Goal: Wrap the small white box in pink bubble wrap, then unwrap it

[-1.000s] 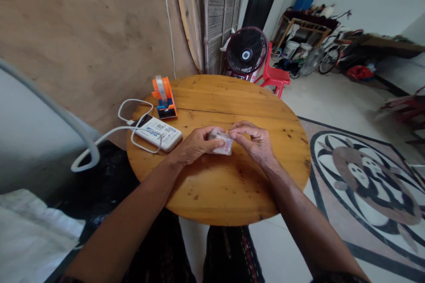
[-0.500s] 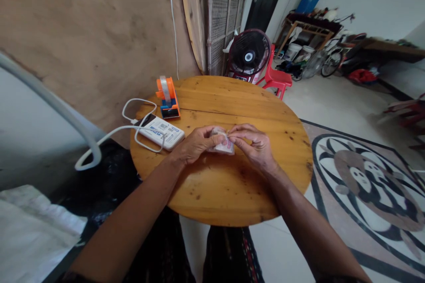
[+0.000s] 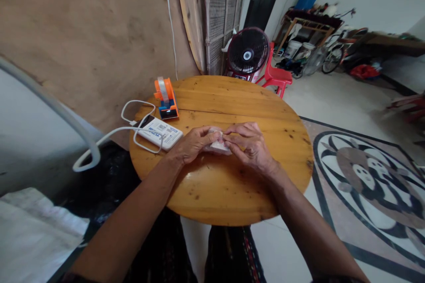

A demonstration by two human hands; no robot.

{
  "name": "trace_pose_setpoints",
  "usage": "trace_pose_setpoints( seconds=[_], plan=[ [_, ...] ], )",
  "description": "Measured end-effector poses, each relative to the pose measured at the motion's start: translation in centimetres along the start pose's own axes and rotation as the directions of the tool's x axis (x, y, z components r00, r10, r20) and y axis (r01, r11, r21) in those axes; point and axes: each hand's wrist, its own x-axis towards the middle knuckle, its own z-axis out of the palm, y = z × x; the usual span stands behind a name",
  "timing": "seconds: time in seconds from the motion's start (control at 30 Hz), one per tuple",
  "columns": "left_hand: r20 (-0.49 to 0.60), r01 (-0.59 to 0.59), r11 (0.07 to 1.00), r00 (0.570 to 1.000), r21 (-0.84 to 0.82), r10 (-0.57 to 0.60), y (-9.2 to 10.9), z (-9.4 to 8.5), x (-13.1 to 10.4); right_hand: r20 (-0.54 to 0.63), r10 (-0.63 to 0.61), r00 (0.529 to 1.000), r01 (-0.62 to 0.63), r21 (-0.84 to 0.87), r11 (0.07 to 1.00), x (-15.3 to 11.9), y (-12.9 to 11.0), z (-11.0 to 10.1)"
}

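A small whitish packet point(image 3: 219, 147) in crinkled clear wrapping, with a trace of pink print, is held between my hands over the round wooden table point(image 3: 229, 199). My left hand point(image 3: 195, 143) is closed on its left side, thumb pressed on top. The fingertips of my right hand point(image 3: 250, 143) pinch the wrapping at its upper right; the exact edge they grip is too small to make out. Left of my left hand lies a white power bank point(image 3: 161, 132) with a white cable point(image 3: 109, 135) plugged in. Behind it stands an orange and blue tape dispenser point(image 3: 167, 99).
Beyond the table are a dark red fan point(image 3: 248, 53) and a red plastic chair point(image 3: 278, 75). A wall point(image 3: 99, 31) runs along the left. The floor at right bears a panda mosaic point(image 3: 375, 177). Black plastic point(image 3: 116, 177) lies low on the left.
Both hands and the packet have shifted slightly left. The packet is tilted differently, with less of its printed face showing. My right fingers still pinch at its wrapping.
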Motion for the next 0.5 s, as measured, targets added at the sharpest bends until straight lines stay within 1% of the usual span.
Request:
trace_pose_setpoints(
  seconds=[0.17,0.27,0.33,0.37,0.43,0.47,0.5],
  plan=[
    [0.011,-0.008,0.998,1.0,-0.057,0.009,-0.07,-0.24,0.28,0.064,-0.031,0.997,0.036,-0.083,0.996,0.16,-0.66,-0.15],
    [-0.016,-0.055,0.996,0.998,-0.067,0.055,0.17,-0.1,0.32,0.026,-0.014,1.0,0.016,-0.045,0.999,0.08,-0.88,-0.13],
    [-0.052,-0.085,0.992,0.995,-0.088,0.08,0.45,0.1,0.25,-0.051,0.05,0.997,-0.048,0.045,0.998,-0.12,-0.9,-0.18],
    [-0.073,-0.094,0.99,0.994,-0.104,0.087,0.58,0.21,0.2,-0.097,0.103,0.99,-0.093,0.104,0.99,-0.24,-0.85,-0.22],
    [-0.1,-0.105,0.986,0.991,-0.131,0.093,0.79,0.36,0.09,-0.174,0.228,0.958,-0.184,0.238,0.954,-0.45,-0.58,-0.27],
    [-0.105,-0.112,0.984,0.99,-0.137,0.098,0.84,0.4,0.06,-0.186,0.287,0.94,-0.222,0.306,0.926,-0.51,-0.39,-0.26],
    [-0.105,-0.122,0.983,0.989,-0.137,0.108,0.86,0.41,0.04,-0.174,0.333,0.927,-0.252,0.369,0.895,-0.53,-0.19,-0.21]
  ],
)
